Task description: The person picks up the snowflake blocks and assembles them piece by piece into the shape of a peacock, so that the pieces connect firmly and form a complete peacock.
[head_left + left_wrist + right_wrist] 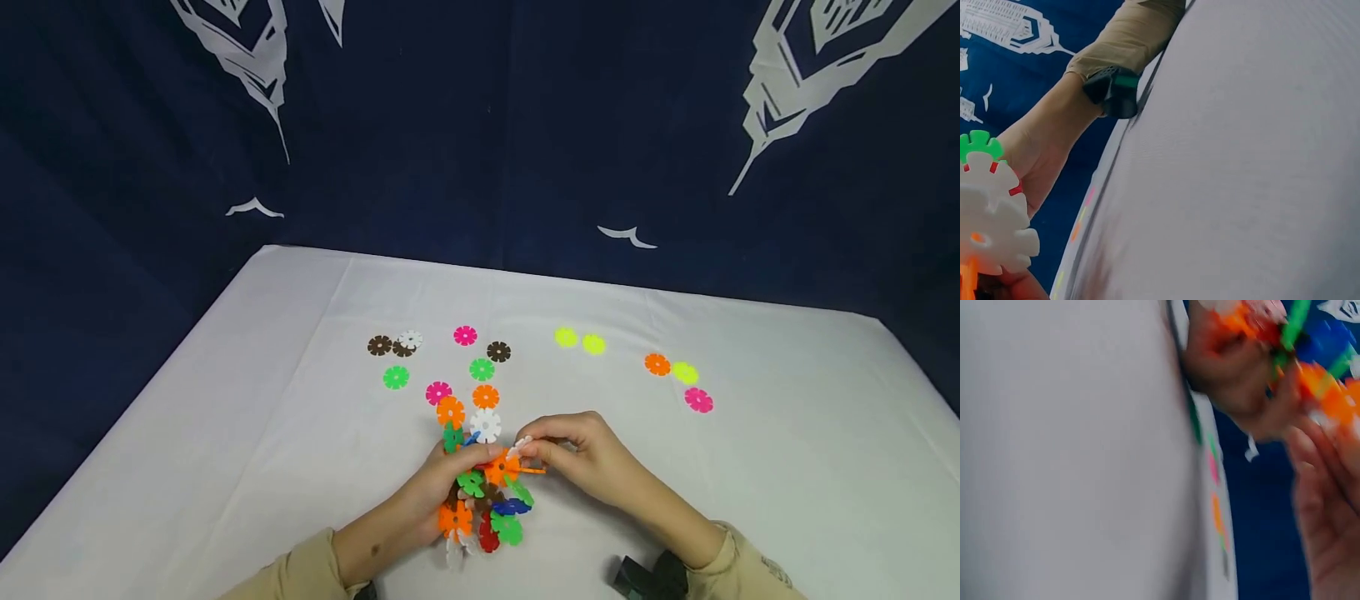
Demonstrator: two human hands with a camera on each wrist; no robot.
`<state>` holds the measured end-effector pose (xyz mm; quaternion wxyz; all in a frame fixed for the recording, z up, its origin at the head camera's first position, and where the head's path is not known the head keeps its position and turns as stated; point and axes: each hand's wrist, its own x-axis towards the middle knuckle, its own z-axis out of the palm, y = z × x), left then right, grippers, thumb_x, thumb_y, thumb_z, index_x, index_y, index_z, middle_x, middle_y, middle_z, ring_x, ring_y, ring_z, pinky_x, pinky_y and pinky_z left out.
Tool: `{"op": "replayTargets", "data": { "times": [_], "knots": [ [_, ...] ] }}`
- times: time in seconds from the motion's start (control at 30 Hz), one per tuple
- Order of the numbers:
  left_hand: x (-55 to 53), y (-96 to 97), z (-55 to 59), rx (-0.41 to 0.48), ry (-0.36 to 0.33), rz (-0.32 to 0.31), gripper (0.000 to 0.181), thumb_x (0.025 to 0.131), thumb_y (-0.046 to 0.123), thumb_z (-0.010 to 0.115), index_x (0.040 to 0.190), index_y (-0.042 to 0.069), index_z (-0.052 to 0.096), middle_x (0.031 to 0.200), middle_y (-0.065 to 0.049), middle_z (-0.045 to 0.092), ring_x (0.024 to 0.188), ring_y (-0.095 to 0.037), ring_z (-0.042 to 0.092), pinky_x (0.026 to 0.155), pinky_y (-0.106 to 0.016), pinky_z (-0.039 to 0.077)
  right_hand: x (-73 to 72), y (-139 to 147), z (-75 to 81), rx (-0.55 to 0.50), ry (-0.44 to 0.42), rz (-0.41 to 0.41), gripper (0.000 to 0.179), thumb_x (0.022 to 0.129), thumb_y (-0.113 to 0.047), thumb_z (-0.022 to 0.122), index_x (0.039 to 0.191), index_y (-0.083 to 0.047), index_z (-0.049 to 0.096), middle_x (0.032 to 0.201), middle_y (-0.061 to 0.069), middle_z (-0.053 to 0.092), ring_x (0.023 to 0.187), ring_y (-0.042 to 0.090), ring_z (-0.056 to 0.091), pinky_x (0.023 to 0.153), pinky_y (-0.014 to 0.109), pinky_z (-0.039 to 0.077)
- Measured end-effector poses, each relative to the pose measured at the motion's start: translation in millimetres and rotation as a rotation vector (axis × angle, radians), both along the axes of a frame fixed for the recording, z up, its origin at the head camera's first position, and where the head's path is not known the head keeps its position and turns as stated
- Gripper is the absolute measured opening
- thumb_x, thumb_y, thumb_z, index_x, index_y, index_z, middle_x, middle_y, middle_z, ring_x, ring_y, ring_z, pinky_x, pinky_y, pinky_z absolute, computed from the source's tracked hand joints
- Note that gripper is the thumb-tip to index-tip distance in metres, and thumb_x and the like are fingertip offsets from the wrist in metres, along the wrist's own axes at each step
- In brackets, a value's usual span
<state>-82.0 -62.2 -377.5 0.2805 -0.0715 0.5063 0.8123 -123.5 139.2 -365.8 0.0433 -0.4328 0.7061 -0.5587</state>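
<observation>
White plastic disc (519, 447) pinched in our right hand (592, 461), we appear to be joining it to the coloured cluster (501, 470) our left hand (431, 487) grips over the table (247, 433), and the next push likely calls for careful alignment and a steady hold.

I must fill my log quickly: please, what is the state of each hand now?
Left hand: closed, holding the cluster of joined colored discs.
Right hand: closed, pinching a white disc beside the cluster.
</observation>
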Motion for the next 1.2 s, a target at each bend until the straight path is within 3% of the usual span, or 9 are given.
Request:
{"op": "replayTargets", "data": {
  "times": [0.1, 0.2, 0.37, 0.5, 0.63, 0.77, 0.87, 1.03, 1.2],
  "knots": [
    [1.4, 0.6, -0.1, 0.020, -0.020, -0.043, 0.032, 0.084, 0.024, 0.064, 0.104, 0.006, 0.047, 0.077, -0.002, 0.062, 0.056, -0.008, 0.053, 0.051, -0.016, 0.045, -18.8, 12, 1.5, 0.068, -0.156, 0.123, 0.018, 0.088, 0.005, 0.060, 0.104, 0.001, 0.066, 0.092, 0.010, 0.068, 0.075, 0.021, 0.063, 0.063, 0.032, 0.054],
    [0.4, 1.1, -0.9, 0.079, -0.014, -0.105, 0.026, 0.085, 0.020, 0.064, 0.101, 0.007, 0.048, 0.073, -0.002, 0.061, 0.047, -0.006, 0.046, 0.044, -0.013, 0.040, -45.9, 12, -1.9, 0.161, -0.252, 0.043, 0.020, 0.091, -0.001, 0.059, 0.110, 0.004, 0.063, 0.094, 0.014, 0.066, 0.077, 0.027, 0.061, 0.063, 0.031, 0.053],
    [0.8, 1.4, -1.1, 0.082, -0.007, -0.145, 0.036, 0.088, 0.026, 0.061, 0.110, 0.006, 0.041, 0.068, -0.001, 0.056, 0.044, -0.006, 0.041, 0.044, -0.013, 0.039, -77.7, -22, -17.9, 0.336, -0.084, -0.273, 0.023, 0.086, -0.010, 0.069, 0.107, -0.002, 0.066, 0.078, 0.000, 0.059, 0.064, 0.016, 0.052, 0.058, 0.024, 0.046],
    [2.8, -0.1, -2.6, 0.126, 0.002, -0.164, 0.028, 0.093, 0.029, 0.056, 0.104, 0.008, 0.041, 0.058, 0.002, 0.045, 0.042, -0.006, 0.034, 0.044, -0.014, 0.035, -86.9, -47, -20.3, 0.477, 0.022, -0.318, 0.029, 0.081, -0.014, 0.074, 0.106, -0.003, 0.064, 0.069, -0.003, 0.051, 0.060, 0.011, 0.045, 0.056, 0.024, 0.040],
    [3.7, -1.3, -2.8, 0.101, -0.007, -0.134, 0.035, 0.091, 0.031, 0.058, 0.109, 0.006, 0.042, 0.064, 0.000, 0.052, 0.044, -0.007, 0.036, 0.044, -0.014, 0.035, -87.4, -55, -16.5, 0.572, 0.042, -0.324, 0.027, 0.077, -0.015, 0.078, 0.095, -0.005, 0.060, 0.066, 0.000, 0.045, 0.058, 0.012, 0.040, 0.054, 0.025, 0.036],
    [4.1, -2.1, -2.8, 0.045, -0.038, -0.108, 0.050, 0.088, 0.039, 0.060, 0.116, 0.004, 0.037, 0.067, 0.000, 0.052, 0.044, -0.007, 0.035, 0.043, -0.014, 0.035, -82.1, -47, -17.2, 0.507, -0.009, -0.348, 0.026, 0.077, -0.009, 0.078, 0.088, -0.007, 0.055, 0.070, 0.001, 0.048, 0.059, 0.012, 0.043, 0.055, 0.024, 0.039],
    [5.0, -3.0, -2.8, 0.024, -0.046, -0.107, 0.055, 0.088, 0.042, 0.060, 0.119, 0.005, 0.034, 0.070, 0.000, 0.051, 0.043, -0.006, 0.033, 0.043, -0.012, 0.034, -72.6, -34, -17.8, 0.389, -0.092, -0.339, 0.019, 0.081, -0.003, 0.073, 0.088, -0.006, 0.055, 0.072, 0.002, 0.054, 0.058, 0.012, 0.052, 0.055, 0.024, 0.047],
    [2.3, -3.1, -3.0, 0.029, -0.002, -0.145, 0.045, 0.088, 0.040, 0.059, 0.112, 0.004, 0.043, 0.073, -0.001, 0.055, 0.041, -0.005, 0.035, 0.042, -0.012, 0.036, -44.5, -5, -9.7, 0.077, -0.312, -0.206, 0.008, 0.087, 0.007, 0.060, 0.095, 0.007, 0.057, 0.074, 0.014, 0.062, 0.062, 0.019, 0.062, 0.059, 0.031, 0.055],
    [-3.0, -1.9, -2.0, 0.038, 0.040, -0.176, 0.036, 0.089, 0.041, 0.057, 0.098, 0.006, 0.051, 0.060, 0.002, 0.049, 0.039, -0.005, 0.036, 0.041, -0.013, 0.037, -16.3, 14, -0.4, -0.094, -0.328, -0.101, 0.007, 0.091, 0.007, 0.055, 0.096, 0.011, 0.054, 0.076, 0.016, 0.063, 0.068, 0.020, 0.065, 0.063, 0.033, 0.055]
  ]
}}
